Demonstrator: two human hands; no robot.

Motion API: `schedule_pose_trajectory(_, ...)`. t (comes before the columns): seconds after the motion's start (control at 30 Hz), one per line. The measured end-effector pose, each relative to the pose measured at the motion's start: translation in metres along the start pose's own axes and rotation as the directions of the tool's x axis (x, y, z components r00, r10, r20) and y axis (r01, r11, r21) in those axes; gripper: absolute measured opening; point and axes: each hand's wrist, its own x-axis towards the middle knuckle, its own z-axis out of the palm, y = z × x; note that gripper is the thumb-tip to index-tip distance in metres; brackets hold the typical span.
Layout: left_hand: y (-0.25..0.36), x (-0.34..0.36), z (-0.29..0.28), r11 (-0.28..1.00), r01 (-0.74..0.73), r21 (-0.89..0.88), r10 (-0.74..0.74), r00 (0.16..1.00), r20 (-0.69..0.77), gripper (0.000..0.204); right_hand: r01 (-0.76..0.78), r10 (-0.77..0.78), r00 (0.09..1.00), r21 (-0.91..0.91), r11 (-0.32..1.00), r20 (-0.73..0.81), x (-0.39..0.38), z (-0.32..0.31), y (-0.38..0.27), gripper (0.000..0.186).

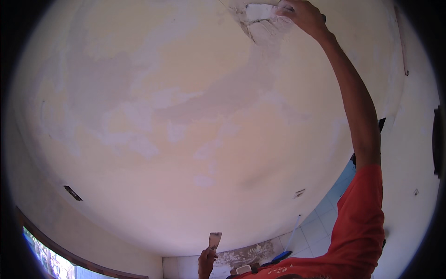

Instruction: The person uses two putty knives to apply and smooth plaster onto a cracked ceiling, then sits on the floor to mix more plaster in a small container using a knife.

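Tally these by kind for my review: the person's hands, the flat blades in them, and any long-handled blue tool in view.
Hands: 2 (left hand, right hand)
Flat blades: 2 (left blade, right blade)
Long-handled blue tool: 1
Total: 5

So I'm seeing a blue broom [281, 255] leaning by pale tiles [315, 230], plus a brown-framed window [52, 255] glowing lower left.
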Motion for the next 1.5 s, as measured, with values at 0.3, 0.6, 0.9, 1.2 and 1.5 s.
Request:
schedule_pose_trajectory(0.3, -0.027, -0.005, 0.01, 0.964, -0.007, -0.265, -0.002, 0.999, -0.035, 0.03, 0.005, 0.011, 0.997, 0.206, 0.979, -0.079, 0.016, -0.005, 0.056, 0.028)
schedule_pose_trajectory(0.6, -0.008, 0.001, 0.002, 1.0, -0.023, -0.013, 0.022, 1.0, -0.009, 0.031, 0.069, -0.082, 0.996, 0.319, 0.945, 0.027, 0.008, -0.007, -0.008, 0.029)
schedule_pose_trajectory(0.9, -0.008, -0.004, 0.007, 0.999, 0.032, -0.032, -0.033, 0.999, -0.03, 0.03, 0.052, -0.058, 0.998, 0.183, 0.982, 0.025, 0.023, 0.013, 0.033, 0.032)
schedule_pose_trajectory(1.2, -0.028, 0.009, 0.011, 0.985, 0.029, -0.168, -0.031, 1.0, -0.007, 0.031, 0.016, -0.01, 0.999, 0.187, 0.982, -0.03, 0.02, -0.012, 0.01, 0.026)
schedule_pose_trajectory(1.5, -0.094, 0.021, 0.009, 0.865, 0.085, -0.494, -0.04, 0.994, 0.1, 0.038, 0.153, -0.148, 0.988, 0.175, 0.973, -0.037, 0.039, -0.014, 0.001, 0.026)
